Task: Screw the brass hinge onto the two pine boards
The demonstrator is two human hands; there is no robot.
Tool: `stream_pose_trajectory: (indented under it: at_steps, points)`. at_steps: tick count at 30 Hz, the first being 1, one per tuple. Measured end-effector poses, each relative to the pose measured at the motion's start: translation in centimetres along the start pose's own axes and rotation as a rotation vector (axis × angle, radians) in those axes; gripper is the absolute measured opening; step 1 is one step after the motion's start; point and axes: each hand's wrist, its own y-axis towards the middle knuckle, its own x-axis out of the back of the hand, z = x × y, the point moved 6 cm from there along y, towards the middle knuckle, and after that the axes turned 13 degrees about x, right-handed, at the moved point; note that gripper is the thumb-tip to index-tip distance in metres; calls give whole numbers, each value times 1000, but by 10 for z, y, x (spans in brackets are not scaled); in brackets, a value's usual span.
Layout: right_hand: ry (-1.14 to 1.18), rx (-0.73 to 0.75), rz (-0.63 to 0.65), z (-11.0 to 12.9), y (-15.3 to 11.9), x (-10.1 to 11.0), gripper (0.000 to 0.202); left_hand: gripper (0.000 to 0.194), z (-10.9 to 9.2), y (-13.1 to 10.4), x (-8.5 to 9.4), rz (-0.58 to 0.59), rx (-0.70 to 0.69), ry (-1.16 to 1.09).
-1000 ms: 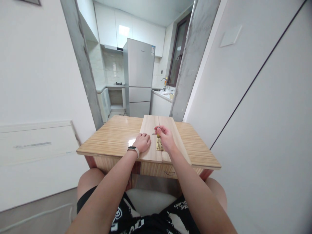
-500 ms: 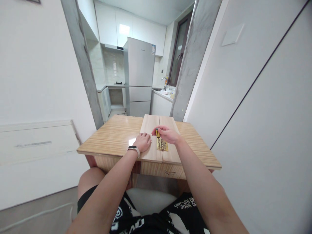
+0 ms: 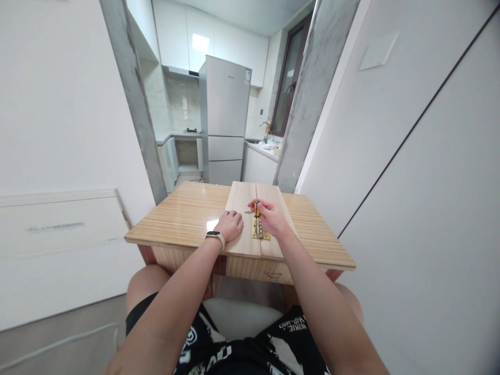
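Pale board [image 3: 242,197] beneath, left hand [image 3: 229,225] rests palm-down.

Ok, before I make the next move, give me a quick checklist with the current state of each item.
1. Left hand resting on the left board: ok, at its outer edge.
2. Right hand gripping the screwdriver: ok, by its yellow-and-black handle.
3. Brass hinge across the seam between the left board and right board: ok.
4. Screwdriver tip seated in a screw: cannot tell, too small.
5. Small metal pieces well clear of both hands: not ok, they lie between them, close to the fingers.
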Motion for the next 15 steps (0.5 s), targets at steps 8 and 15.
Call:
stream_pose_trajectory:
  at_steps: [8,15]
  points:
    - [-88,82,-167,0,-9,-3,36,35,-3,-1,5,10,-3,-4]
    - [-168,67,-37,13,-7,-12,39,36,-4,-2,6,29,17,13]
